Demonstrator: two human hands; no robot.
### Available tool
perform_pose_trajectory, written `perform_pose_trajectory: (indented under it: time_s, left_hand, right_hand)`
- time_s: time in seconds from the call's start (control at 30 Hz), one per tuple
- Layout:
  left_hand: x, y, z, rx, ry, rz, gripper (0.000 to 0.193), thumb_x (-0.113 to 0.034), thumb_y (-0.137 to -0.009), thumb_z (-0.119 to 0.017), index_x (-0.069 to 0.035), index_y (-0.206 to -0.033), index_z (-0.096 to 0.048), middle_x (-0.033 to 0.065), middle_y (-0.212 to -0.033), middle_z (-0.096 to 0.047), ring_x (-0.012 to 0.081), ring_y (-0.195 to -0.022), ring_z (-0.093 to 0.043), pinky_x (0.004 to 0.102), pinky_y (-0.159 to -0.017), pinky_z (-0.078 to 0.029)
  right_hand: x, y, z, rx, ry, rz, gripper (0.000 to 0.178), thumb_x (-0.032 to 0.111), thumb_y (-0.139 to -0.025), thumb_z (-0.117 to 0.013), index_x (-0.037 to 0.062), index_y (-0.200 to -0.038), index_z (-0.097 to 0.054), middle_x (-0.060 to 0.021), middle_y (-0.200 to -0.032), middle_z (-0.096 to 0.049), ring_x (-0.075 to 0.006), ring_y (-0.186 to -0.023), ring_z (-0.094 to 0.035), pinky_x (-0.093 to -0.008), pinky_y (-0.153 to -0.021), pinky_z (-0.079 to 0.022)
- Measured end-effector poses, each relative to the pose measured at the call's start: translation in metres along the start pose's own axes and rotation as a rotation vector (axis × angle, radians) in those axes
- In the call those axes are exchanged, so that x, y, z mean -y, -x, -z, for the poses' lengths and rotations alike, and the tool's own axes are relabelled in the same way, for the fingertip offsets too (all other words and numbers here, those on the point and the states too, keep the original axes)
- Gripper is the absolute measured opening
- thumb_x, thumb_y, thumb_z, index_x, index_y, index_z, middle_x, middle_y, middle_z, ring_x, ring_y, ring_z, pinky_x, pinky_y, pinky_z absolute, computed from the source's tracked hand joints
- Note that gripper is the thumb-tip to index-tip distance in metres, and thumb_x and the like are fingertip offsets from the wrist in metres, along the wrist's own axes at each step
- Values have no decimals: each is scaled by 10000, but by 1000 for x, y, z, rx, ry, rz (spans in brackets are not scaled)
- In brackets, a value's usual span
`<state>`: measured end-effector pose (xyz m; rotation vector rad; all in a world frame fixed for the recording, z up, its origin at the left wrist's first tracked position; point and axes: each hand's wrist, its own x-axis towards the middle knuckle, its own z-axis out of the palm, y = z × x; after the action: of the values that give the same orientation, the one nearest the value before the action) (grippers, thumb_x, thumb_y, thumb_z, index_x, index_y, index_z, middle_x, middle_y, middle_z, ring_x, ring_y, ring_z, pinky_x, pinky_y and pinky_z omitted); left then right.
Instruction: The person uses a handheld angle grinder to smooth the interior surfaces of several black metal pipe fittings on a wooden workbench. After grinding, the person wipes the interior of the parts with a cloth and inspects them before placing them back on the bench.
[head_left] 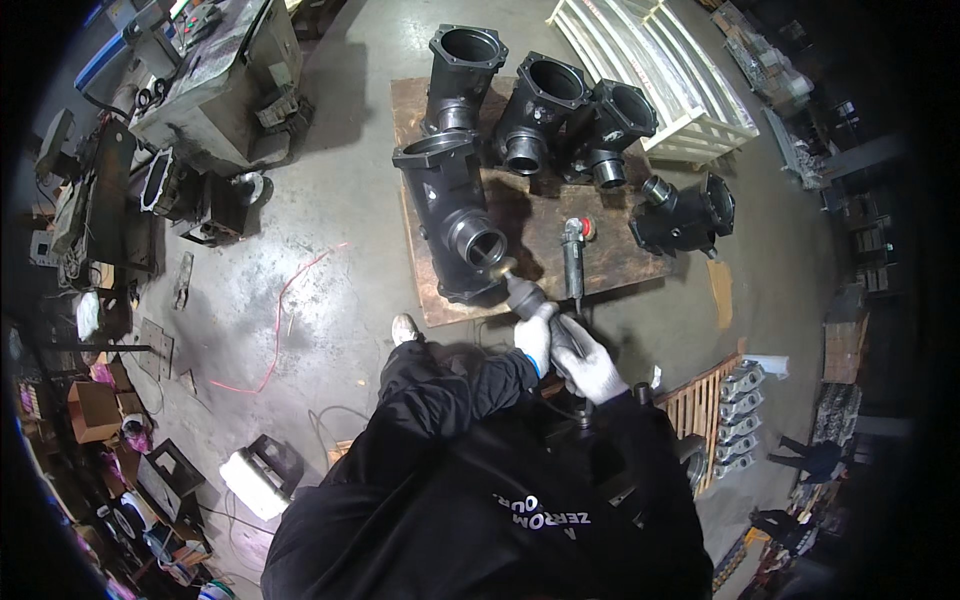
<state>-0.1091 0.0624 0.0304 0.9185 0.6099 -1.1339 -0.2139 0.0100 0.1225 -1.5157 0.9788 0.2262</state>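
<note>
"Where's the left hand [537, 336]?"
"White-gloved, fingers curled inward, just off the near edge of the wooden board [622, 245]."
"And the right hand [592, 371]?"
"Closer to the body, likewise curled; 2 black sleeves [652, 432]."

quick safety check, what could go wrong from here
The dark, cylindrical power tool, in the white-gloved left hand and right hand, could slip at the silver pipe mouth and scratch the nearest black metal housing. The slim black tool with a red head reaches the near edge of the brown wooden board; a bump might knock it off.
</note>
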Motion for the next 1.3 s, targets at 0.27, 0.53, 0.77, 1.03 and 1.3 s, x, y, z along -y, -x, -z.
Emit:
perform_pose_trajectory:
  time_s: [0.27, 0.53, 0.77, 1.03, 1.3]
  left_hand:
    - [6, 13, -21, 301, -338, -150, 369, -255, -896, -731, -13, -1155, -625, 92, -957, -689, 191, -801, -660, 350, -752, -548]
    - [-42, -1, -23, 521, -732, -296, 621, -327, -912, -740, 17, -1360, -480, 158, -1143, -681, 246, -1018, -669, 368, -909, -537]
    - [-227, -28, -1, 544, -1153, -721, 419, -372, -948, -677, -3, -1144, -639, 228, -1055, -710, 374, -946, -709, 430, -835, -563]
    - [-409, -276, 78, -152, -787, -575, 502, -250, -772, -806, 47, -1146, -651, 162, -996, -703, 298, -883, -685, 376, -784, -542]
    - [-382, -314, 120, 488, -1193, -1217, 226, 18, -769, -637, -65, -978, -619, 71, -758, -604, 196, -643, -586, 320, -563, -484]
  right_hand:
    - [-3, 48, -10, -129, -271, 86, 868, 62, -961, -637, 153, -1634, -97, -66, -881, -636, -114, -613, -597, -261, -513, -489]
    - [10, 12, -52, -336, -520, 46, 898, 59, -895, -717, 164, -1599, -170, -100, -1026, -648, -173, -780, -672, -328, -622, -581]
    - [55, -21, -110, -578, -872, -45, 363, 213, -917, -638, 30, -1229, -608, -107, -953, -697, -220, -782, -684, -339, -678, -559]
    - [49, -21, -139, -795, -1004, -90, 430, 144, -858, -653, 21, -1261, -569, -136, -954, -674, -248, -746, -680, -359, -599, -561]
    - [16, 2, -157, -752, -1023, -199, 406, 310, -891, -663, 40, -1185, -588, -121, -927, -656, -265, -821, -651, -379, -726, -550]
